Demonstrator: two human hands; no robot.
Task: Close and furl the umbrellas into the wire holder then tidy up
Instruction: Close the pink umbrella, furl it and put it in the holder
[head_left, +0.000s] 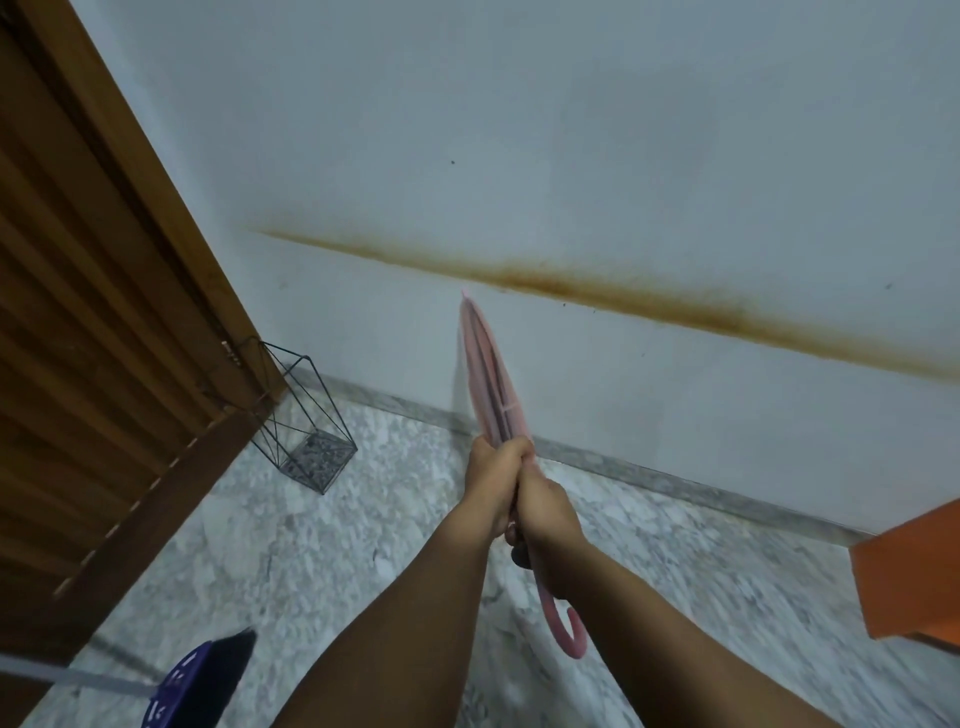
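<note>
A closed pink umbrella points up and away toward the wall, its hooked pink handle hanging below my wrists. My left hand grips the folded canopy near its lower end. My right hand holds the shaft just behind it, touching the left hand. A black wire holder with a mesh base stands empty on the floor by the door corner, well to the left of the umbrella.
A brown wooden door fills the left side. A purple and black broom head with a grey handle lies at the bottom left. An orange object juts in at the right edge. The floor is marble.
</note>
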